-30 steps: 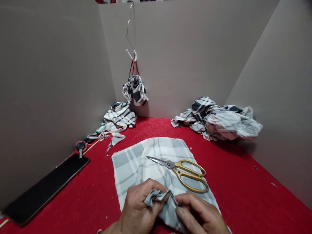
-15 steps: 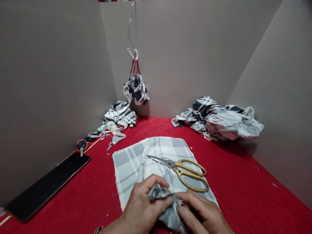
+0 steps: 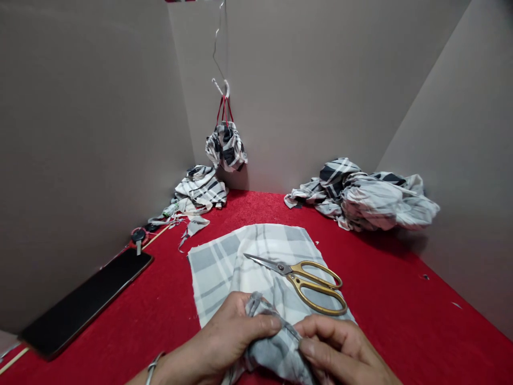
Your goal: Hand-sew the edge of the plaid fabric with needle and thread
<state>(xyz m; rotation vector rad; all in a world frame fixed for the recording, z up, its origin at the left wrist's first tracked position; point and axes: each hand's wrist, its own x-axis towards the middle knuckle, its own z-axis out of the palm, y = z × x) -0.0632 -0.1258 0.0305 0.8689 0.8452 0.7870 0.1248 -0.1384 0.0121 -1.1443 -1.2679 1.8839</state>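
A grey-and-white plaid cloth [image 3: 248, 251] lies spread on the red felt surface [image 3: 380, 299]. Its near edge is bunched up between my hands. My left hand [image 3: 228, 342] is closed, its thumb pressing a gathered fold of the cloth. My right hand [image 3: 344, 350] pinches the same fold from the right, fingers closed on it. Gold-handled scissors [image 3: 308, 280] rest shut on the cloth just beyond my hands, blades pointing left.
A dark phone [image 3: 84, 302] lies at the left by the wall. A plaid pile [image 3: 368, 198] sits at the back right and another plaid heap [image 3: 198, 192] in the back corner. A plaid bundle [image 3: 226, 147] hangs from a hook. Grey walls enclose three sides.
Both hands have drawn nearer to me with the bunched fold, gathering more of the cloth's near edge. The scissors have stayed in place.
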